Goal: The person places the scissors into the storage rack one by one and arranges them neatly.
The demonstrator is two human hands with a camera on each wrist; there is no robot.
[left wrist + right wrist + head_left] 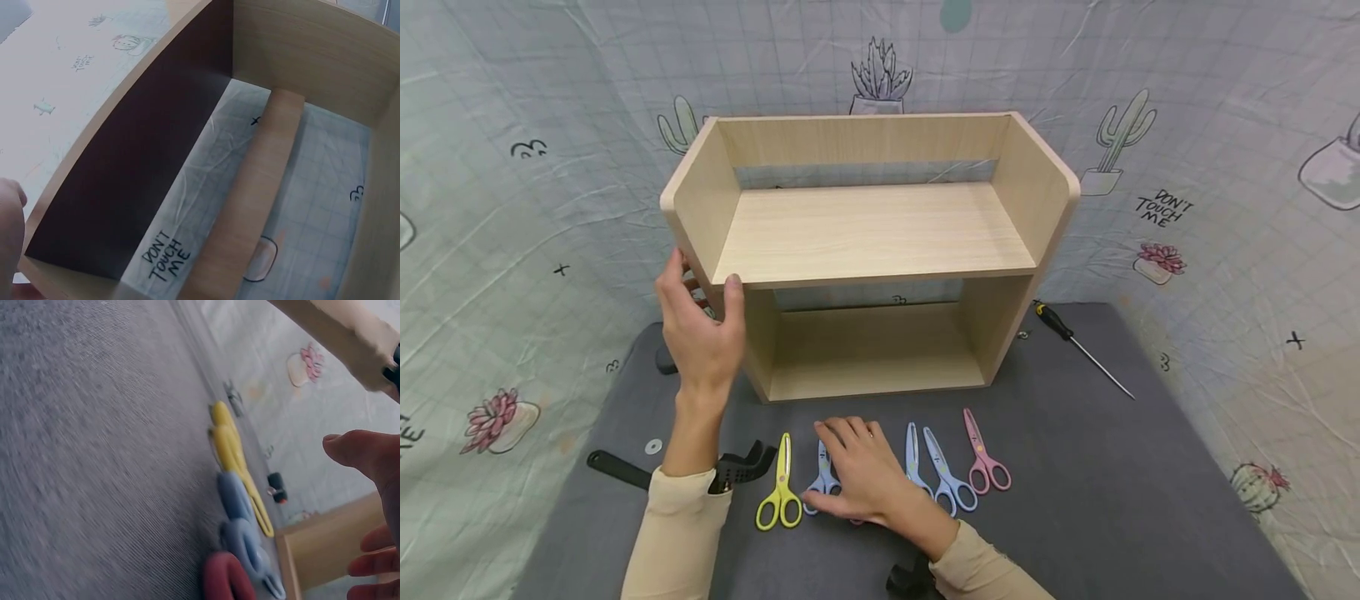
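Two hands: left hand with grip on shelf, right hand loose over scissors.

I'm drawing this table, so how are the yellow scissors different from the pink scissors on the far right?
The yellow scissors lie left of the right hand; the pink scissors lie to its right. In the head view, the yellow scissors point nearly straight up, while the pink scissors lean left. Both lie on the grey table, tips toward the wooden shelf.
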